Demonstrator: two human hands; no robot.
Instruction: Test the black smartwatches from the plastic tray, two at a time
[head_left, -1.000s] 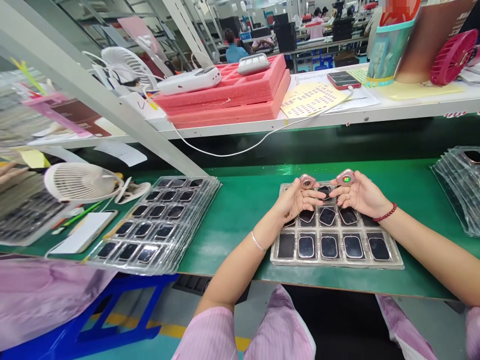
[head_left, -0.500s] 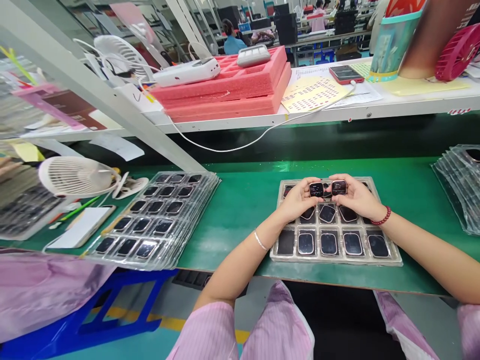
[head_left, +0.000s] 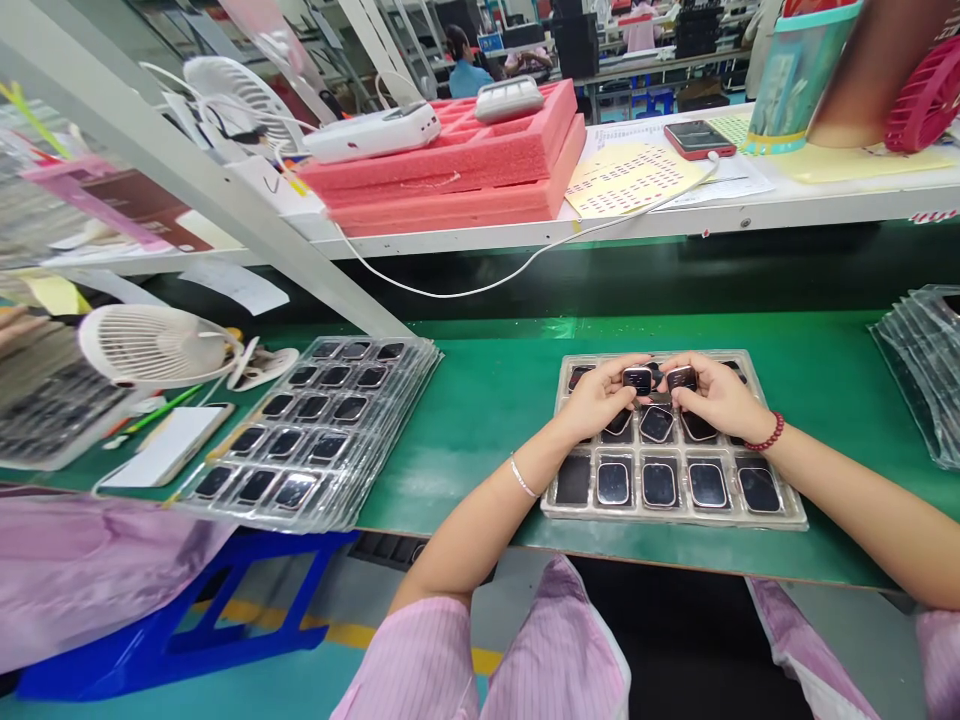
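My left hand [head_left: 600, 398] is curled nearly closed, its fingers gripping a square rose-gold watch body [head_left: 637, 380]. My right hand [head_left: 720, 395] is likewise curled, holding a second watch body [head_left: 681, 378]. Both units sit close together over the upper rows of a clear blister tray [head_left: 675, 518]; I cannot tell whether they touch it. The tray rests on a green bench mat [head_left: 480, 470], with further watch bodies in its pockets. A stack of loaded blister trays [head_left: 390, 400] lies to my left.
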